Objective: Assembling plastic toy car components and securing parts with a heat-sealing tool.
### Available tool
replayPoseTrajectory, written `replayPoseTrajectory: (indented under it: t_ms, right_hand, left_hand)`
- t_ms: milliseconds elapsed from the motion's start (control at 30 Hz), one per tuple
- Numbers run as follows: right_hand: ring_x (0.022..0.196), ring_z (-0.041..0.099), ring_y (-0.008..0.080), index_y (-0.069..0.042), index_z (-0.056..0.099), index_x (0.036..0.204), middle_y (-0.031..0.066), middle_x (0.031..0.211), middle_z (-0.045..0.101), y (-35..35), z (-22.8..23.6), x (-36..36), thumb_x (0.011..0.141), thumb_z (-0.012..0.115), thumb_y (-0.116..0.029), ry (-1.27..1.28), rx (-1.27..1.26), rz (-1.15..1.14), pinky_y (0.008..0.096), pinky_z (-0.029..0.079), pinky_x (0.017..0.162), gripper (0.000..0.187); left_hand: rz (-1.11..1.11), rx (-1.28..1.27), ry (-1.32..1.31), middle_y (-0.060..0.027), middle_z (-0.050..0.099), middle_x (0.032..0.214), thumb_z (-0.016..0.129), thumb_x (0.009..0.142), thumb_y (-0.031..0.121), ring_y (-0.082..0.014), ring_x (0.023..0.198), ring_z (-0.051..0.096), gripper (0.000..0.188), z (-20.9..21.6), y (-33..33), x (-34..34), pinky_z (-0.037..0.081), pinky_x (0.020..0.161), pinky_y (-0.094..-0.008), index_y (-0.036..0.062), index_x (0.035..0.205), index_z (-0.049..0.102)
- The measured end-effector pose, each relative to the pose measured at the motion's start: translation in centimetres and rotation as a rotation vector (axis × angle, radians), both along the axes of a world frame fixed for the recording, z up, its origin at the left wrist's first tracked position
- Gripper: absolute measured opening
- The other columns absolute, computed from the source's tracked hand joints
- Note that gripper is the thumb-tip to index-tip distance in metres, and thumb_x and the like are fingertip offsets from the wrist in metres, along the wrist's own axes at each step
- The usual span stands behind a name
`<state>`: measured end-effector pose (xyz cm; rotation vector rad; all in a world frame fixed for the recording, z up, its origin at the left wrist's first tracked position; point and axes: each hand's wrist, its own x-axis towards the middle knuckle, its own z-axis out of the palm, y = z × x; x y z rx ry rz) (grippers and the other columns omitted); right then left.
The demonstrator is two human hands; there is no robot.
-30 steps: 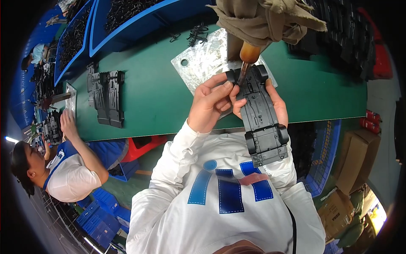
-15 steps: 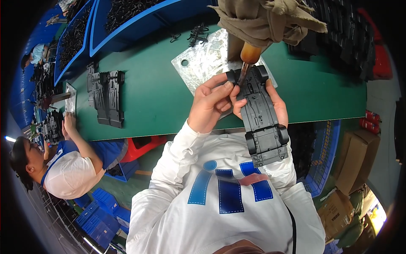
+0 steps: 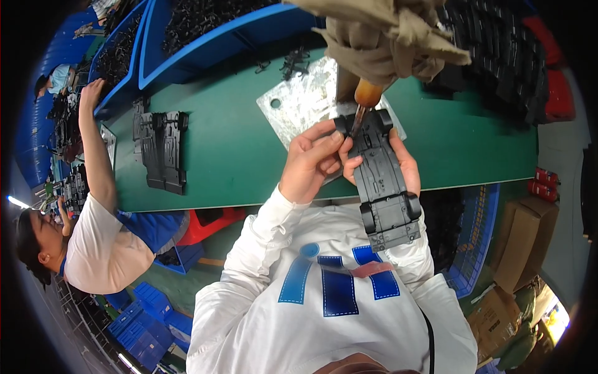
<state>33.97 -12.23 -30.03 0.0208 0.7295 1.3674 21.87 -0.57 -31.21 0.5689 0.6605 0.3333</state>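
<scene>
A black toy car chassis [image 3: 381, 174] with wheels at both ends is held tilted over the table's near edge. My right hand [image 3: 406, 163] grips it around the sides near its far end, thumb and fingers showing on either edge. My left hand [image 3: 311, 159] is closed, its thumb and forefinger pinching at the chassis's far left wheel. From above, a cloth-wrapped tool with an amber collar [image 3: 368, 93] points its metal tip [image 3: 358, 121] down at the chassis beside that wheel. What the tip touches is too small to make out.
A metal plate [image 3: 293, 93] lies on the green table [image 3: 230, 149] under the tool. More chassis [image 3: 163, 149] lie at left, and stacked black parts [image 3: 498, 50] stand at right. Blue bins [image 3: 218, 38] of small black parts line the back. A co-worker [image 3: 103, 243] sits at left.
The co-worker at left has stretched an arm up toward the blue bin. My hands and the chassis have stayed nearly in place under the tool tip; the whole view has shifted slightly.
</scene>
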Motion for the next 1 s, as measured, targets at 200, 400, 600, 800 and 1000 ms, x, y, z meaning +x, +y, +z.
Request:
replayPoseTrajectory:
  t_ms: [200, 400, 600, 800, 1000]
  right_hand:
    - [0.108, 0.052, 0.0304, -0.005, 0.052, 0.132, 0.0171, 0.124, 0.055, -0.5, -0.6, -0.4, 0.098, 0.053, -0.037, -0.002, -0.020, 0.030, 0.0389, 0.045, 0.081, 0.047]
    - [0.108, 0.052, 0.0297, -0.002, 0.049, 0.134, 0.0195, 0.124, 0.053, -1.2, -1.4, -1.2, 0.098, 0.054, -0.038, 0.011, -0.001, 0.035, 0.0390, 0.046, 0.082, 0.051]
    - [0.110, 0.051, 0.0293, -0.001, 0.045, 0.136, 0.0200, 0.125, 0.052, -1.0, -1.5, -2.4, 0.097, 0.055, -0.039, 0.024, 0.028, 0.053, 0.0401, 0.046, 0.084, 0.055]
    - [0.113, 0.051, 0.0286, -0.001, 0.045, 0.137, 0.0194, 0.126, 0.052, -0.7, -2.0, -3.0, 0.099, 0.051, -0.042, 0.001, 0.077, 0.129, 0.0417, 0.046, 0.088, 0.056]
    - [0.121, 0.051, 0.0334, 0.003, 0.041, 0.139, 0.0247, 0.129, 0.052, -1.3, -1.6, -3.1, 0.103, 0.040, -0.043, -0.109, 0.154, 0.147, 0.0473, 0.043, 0.100, 0.058]
  left_hand:
    - [0.008, -0.008, 0.014, -0.0066, 0.067, 0.083, 0.064, 0.091, 0.010, -0.0042, 0.053, 0.037, 0.033, -0.3, -0.4, -0.5, 0.031, 0.051, -0.0202, -0.0024, 0.120, 0.053]
    - [-0.054, -0.021, 0.079, -0.0038, 0.060, 0.080, 0.060, 0.091, 0.011, -0.0057, 0.055, 0.044, 0.028, 0.8, -0.6, -1.0, 0.058, 0.081, -0.0342, 0.0012, 0.117, 0.056]
    - [0.045, -0.009, 0.140, -0.0037, 0.061, 0.081, 0.062, 0.089, 0.011, -0.0039, 0.056, 0.038, 0.043, 1.3, -1.0, -2.1, 0.035, 0.056, -0.0197, -0.0028, 0.128, 0.052]
    - [0.058, 0.061, 0.110, -0.0048, 0.060, 0.078, 0.062, 0.089, 0.010, -0.0032, 0.053, 0.037, 0.044, 1.3, -0.5, -3.2, 0.032, 0.052, -0.0187, -0.0054, 0.129, 0.051]
    - [0.035, 0.096, 0.092, -0.0044, 0.059, 0.073, 0.060, 0.090, 0.008, -0.0030, 0.050, 0.035, 0.040, 1.2, 0.0, -3.1, 0.030, 0.049, -0.0187, -0.0076, 0.126, 0.053]
